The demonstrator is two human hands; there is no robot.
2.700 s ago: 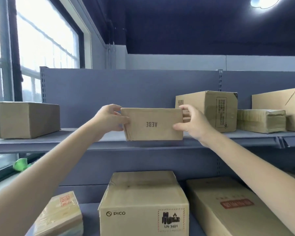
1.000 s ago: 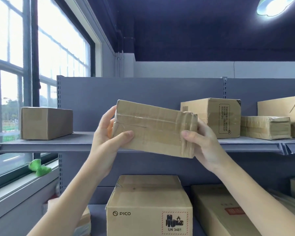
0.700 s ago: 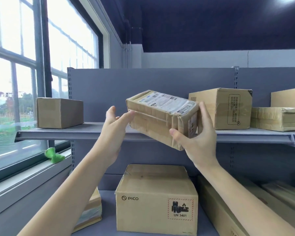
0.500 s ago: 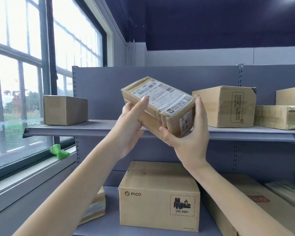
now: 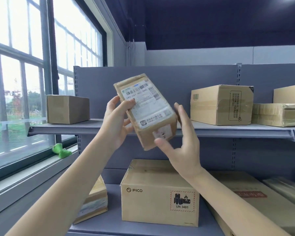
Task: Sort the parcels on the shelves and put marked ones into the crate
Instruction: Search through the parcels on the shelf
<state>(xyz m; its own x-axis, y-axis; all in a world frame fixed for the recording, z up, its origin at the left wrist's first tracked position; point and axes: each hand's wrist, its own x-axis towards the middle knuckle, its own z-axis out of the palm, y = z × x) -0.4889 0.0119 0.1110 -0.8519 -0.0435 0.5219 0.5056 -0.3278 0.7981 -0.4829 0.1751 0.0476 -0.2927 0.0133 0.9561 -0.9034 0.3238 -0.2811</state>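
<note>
Here, left to right: box [image 5: 67, 109] on the upper shelf [image 5: 99, 127]; left hand [image 5: 117, 122] and right hand [image 5: 182, 147] clamp a tilted parcel [image 5: 146, 110], label up, before that shelf; 3 boxes, possibly more, lie below.

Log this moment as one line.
parcel: tilted, label up | left hand: grips | right hand: supports | crate: unseen

The grey upper shelf [image 5: 109, 126] carries a plain box [image 5: 67, 109] at its left end and three more boxes [image 5: 221, 104] at the right, while the lower shelf [image 5: 112, 225] holds a PICO box [image 5: 158, 196], a taped parcel [image 5: 94, 200] and a long carton [image 5: 255, 201].
</note>
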